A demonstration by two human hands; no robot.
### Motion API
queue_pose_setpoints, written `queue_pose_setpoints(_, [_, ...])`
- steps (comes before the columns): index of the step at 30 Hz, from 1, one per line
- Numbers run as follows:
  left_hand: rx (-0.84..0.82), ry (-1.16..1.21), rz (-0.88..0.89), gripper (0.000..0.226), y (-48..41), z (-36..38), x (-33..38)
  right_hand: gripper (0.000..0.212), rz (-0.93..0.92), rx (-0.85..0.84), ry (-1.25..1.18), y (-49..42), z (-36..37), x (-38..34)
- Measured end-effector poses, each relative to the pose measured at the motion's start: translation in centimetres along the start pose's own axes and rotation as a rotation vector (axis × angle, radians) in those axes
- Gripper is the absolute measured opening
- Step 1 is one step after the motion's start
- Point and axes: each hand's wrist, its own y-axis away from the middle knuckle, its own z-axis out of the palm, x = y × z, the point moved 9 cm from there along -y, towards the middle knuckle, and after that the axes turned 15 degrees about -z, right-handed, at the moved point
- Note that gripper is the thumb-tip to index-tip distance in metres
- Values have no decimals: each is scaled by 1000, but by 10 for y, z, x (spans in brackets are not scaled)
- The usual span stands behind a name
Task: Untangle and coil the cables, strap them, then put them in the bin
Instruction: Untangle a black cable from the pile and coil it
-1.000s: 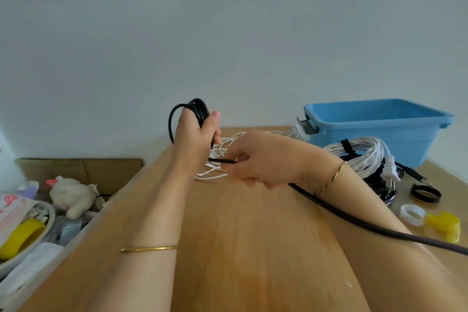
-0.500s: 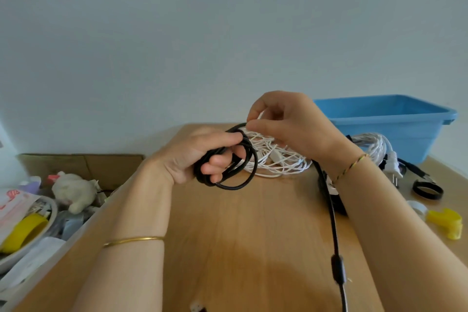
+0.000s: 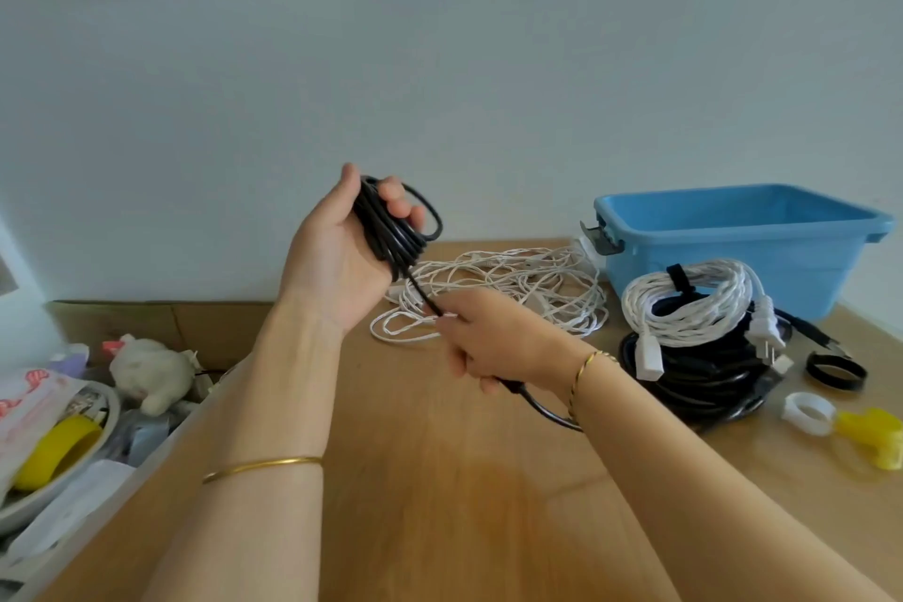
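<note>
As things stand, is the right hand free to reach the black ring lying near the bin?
Probably not yet: the right hand grips the black cable, and the stacked coils lie between it and the black ring.

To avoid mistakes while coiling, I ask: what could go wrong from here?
1. The black coil is unstrapped, held only by the left hand; its loops may slip and spring open.
2. The right hand grips its free length close to the loose white cable; a strand may catch.
</note>
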Motion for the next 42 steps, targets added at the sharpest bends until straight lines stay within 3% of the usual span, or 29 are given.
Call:
queue_pose_setpoints(3, [213, -269, 65, 31, -2, -16, -2, 14, -19, -219, 72, 4, 15, -19])
queue_pose_setpoints(6, [336, -693, 122, 33, -4, -18, -2, 27, -8, -220, 8, 12, 4, -33])
queue_pose_setpoints(9, [372, -1308, 73, 34, -10, -17, -10, 9, -41, -89, -42, 16, -25, -44])
queue_pose_setpoints(11, [374, -1436, -44, 38, -10, -21, -19, 18, -63, 93, -67, 20, -55, -44])
queue_pose_setpoints(16, [-14, -1022, -392, 75, 5, 8, -65, 19, -247, 408, -155, 29, -95, -51])
queue_pose_setpoints(18, [-149, -899, -448, 77, 10, 20, -76, 19, -298, 513, -145, 31, -105, -48])
queue_pose_setpoints(23, [-219, -702, -440, 53, 11, 36, -77, 8, -338, 674, -146, 40, -119, -34])
queue_pose_setpoints(25, [-215, -525, -439, 52, 8, 39, -70, 4, -310, 720, -270, 41, -119, -17])
queue_pose_setpoints(28, [-221, -245, -406, 61, 6, 42, -53, 16, -237, 781, -337, 37, -111, 0])
queue_pose_setpoints(31, [-206, -34, -322, 67, 3, 40, -41, 26, -187, 755, -558, 21, -80, 4])
queue_pose_setpoints(33, [-144, 32, -263, 63, 1, 33, -35, 49, -156, 662, -708, 9, -58, -2])
queue_pose_setpoints(35, [-70, 47, -221, 60, -1, 26, -32, 64, -136, 577, -649, 5, -49, -9])
queue_pose_setpoints(38, [-35, 35, -212, 60, -2, 25, -35, 35, -124, 537, -631, 6, -45, -13])
queue_pose_setpoints(42, [-94, -3, -207, 60, -3, 31, -37, 29, -124, 509, -754, 4, -44, -8])
